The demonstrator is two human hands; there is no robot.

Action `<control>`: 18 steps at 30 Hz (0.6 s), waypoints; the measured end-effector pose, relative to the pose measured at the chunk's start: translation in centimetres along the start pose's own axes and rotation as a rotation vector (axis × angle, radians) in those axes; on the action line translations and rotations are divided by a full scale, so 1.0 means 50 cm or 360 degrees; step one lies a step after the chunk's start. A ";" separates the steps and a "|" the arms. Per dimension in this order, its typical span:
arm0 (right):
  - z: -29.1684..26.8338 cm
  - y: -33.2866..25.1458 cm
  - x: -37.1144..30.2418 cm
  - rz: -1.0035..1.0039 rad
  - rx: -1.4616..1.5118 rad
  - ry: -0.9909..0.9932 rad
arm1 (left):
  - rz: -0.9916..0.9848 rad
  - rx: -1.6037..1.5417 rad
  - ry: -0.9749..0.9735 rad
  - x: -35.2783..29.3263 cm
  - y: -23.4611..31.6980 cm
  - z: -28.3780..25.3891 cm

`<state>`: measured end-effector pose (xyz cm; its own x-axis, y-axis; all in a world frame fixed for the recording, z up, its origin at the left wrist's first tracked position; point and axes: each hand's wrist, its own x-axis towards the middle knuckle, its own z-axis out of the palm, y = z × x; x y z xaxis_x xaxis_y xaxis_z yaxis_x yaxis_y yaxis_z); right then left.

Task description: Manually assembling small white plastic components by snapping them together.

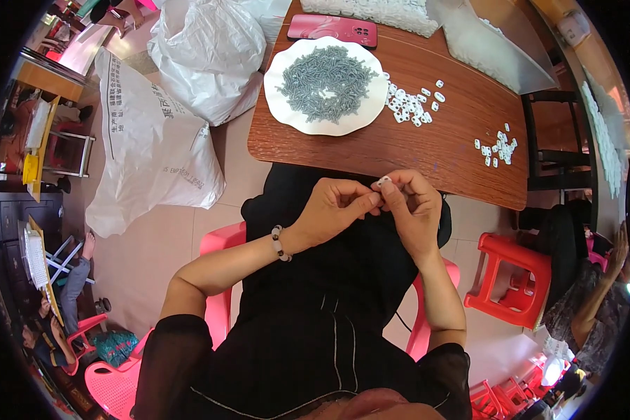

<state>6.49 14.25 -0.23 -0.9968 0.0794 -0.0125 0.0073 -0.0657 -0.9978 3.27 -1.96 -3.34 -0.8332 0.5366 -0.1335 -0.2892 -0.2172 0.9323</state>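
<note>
Just off the near edge of the wooden table (455, 157), my two hands meet at the fingertips. My right hand (416, 217) is closed in a pinch on a small white plastic piece (383, 181) with dark holes. Thumb and forefinger of my left hand (339, 210) are pressed together right beside that piece; whatever lies between them is too small to make out. A scalloped white plate (274, 98) on the table holds a heap of small grey pin-like parts (329, 77). Beside it lies a pile of similar white pieces (407, 106), with a smaller group (498, 150) farther right.
A pink phone (332, 29) lies behind the plate. Large white sacks (154, 147) stand on the floor at left. A translucent bin (493, 56) of white parts sits at the table's far right. To the right is a red stool (514, 280), with another person nearby.
</note>
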 end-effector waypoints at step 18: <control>-0.030 0.001 0.009 -0.0112 -0.0024 0.0118 | 0.0485 0.2260 0.0247 0.156 0.187 -0.167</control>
<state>6.16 15.79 -0.40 -0.9862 0.1567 0.0532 -0.0605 -0.0426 -0.9973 -9.89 -6.61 1.53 -0.8438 0.5065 0.1772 0.5261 0.7161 0.4587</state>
